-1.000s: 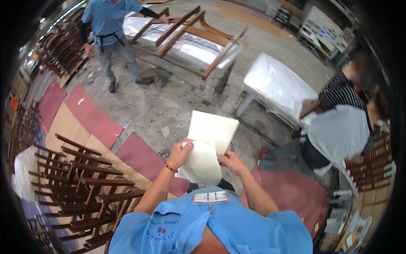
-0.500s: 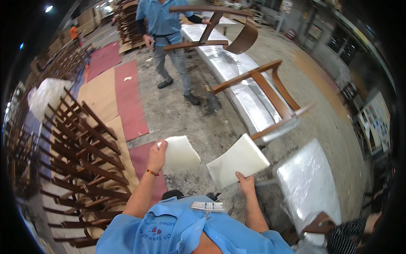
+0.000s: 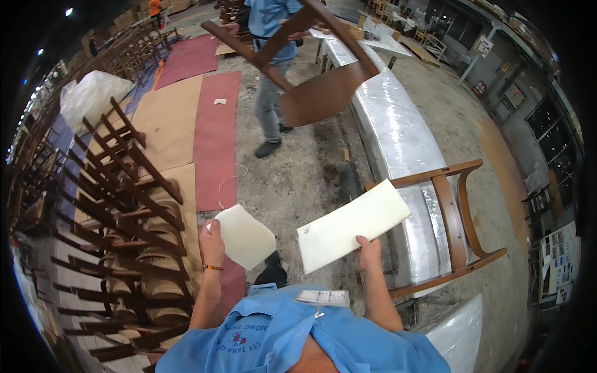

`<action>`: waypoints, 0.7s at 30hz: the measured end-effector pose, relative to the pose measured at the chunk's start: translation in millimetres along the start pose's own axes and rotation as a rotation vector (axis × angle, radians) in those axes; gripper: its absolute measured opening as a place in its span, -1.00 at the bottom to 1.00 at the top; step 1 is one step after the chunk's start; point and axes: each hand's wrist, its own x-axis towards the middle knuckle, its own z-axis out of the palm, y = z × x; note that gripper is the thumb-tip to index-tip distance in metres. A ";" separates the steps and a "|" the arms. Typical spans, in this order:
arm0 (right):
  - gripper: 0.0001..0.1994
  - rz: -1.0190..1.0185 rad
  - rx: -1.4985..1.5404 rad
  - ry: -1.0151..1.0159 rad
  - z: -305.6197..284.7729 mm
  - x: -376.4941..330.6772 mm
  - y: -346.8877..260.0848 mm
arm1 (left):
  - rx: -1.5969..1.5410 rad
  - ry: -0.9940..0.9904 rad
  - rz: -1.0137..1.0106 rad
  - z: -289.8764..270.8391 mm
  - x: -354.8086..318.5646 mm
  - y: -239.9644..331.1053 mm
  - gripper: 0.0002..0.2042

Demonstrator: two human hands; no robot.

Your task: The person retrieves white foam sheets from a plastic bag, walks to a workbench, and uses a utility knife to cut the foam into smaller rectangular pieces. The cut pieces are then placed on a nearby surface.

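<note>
My left hand (image 3: 212,245) grips a smaller pale cream sheet (image 3: 245,236), foam-like, by its left edge, with the thumb on top. In my right hand (image 3: 369,253) is a longer rectangular cream sheet (image 3: 351,225), thick and foam-like, pinched at its near edge. The two sheets hang apart over the grey floor in front of my body. Beyond the right sheet, a brown wooden chair frame (image 3: 443,205) lies on a long bench wrapped in clear plastic (image 3: 404,130).
Ahead, a person in a blue shirt (image 3: 264,25) carries a brown wooden chair frame (image 3: 326,99). Stacked chairs (image 3: 146,248) with upturned legs crowd the left side. Red and tan mats (image 3: 216,140) cover the floor beside them. Plastic-wrapped material (image 3: 457,332) stands at lower right.
My view has turned somewhat to the right. The other person's chair frame has swung down and come nearer. Both my hands keep their sheets; the right sheet now lies flatter and longer in view.
</note>
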 end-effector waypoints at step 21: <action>-0.53 0.023 0.694 0.255 139.6 507.2 -157.0 | 0.224 -0.137 0.117 348.0 473.2 56.0 -0.62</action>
